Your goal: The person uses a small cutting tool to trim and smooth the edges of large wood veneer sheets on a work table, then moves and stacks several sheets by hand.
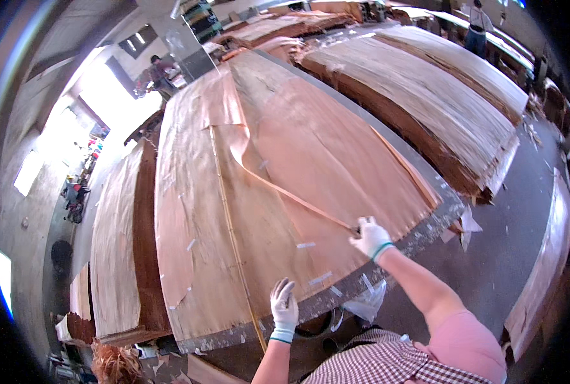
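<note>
A large thin sheet of reddish wood veneer (278, 173) lies on a long grey worktable (426, 230). My right hand (369, 237), in a white glove, pinches the near end of a narrow veneer strip (285, 195) that runs away across the sheet toward a torn, curled flap (237, 144). My left hand (284, 308), also gloved, rests on the sheet's near edge with fingers loosely apart, holding nothing. A thin straight slat (230, 230) lies lengthwise on the sheet left of both hands. Small pale tape pieces (306, 245) dot the veneer.
Tall stacks of veneer (426, 109) stand to the right and another stack (118, 237) to the left. A person (157, 73) works at the table's far end, another person (477, 25) at the far right. Veneer scraps (467, 224) litter the grey floor.
</note>
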A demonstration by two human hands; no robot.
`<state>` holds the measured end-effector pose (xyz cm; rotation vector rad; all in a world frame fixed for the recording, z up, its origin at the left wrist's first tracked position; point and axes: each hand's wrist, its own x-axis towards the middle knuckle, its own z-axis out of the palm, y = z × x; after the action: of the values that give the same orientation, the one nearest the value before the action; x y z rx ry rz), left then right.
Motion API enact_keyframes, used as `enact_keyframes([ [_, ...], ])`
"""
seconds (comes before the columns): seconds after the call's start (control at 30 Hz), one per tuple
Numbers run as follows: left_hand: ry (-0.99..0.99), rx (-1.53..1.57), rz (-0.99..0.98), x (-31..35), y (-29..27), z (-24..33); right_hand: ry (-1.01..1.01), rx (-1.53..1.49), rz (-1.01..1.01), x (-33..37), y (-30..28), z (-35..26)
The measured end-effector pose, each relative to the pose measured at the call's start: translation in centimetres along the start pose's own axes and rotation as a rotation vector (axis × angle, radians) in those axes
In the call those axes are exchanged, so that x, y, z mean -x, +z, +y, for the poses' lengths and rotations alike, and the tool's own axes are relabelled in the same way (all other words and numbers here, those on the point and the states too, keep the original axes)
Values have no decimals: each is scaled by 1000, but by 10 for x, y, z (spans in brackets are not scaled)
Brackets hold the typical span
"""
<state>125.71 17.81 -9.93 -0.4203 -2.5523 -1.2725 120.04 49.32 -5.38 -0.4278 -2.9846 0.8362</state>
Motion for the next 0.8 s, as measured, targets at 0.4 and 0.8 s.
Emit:
enact_keyframes([
  [0.4,-374,496,68,5,-35,18,-239,-1003,-122,-45,34,-97],
  [0.8,-215,1261,246,-88,-183,192,-1086,-981,-444,176,-73,-244],
])
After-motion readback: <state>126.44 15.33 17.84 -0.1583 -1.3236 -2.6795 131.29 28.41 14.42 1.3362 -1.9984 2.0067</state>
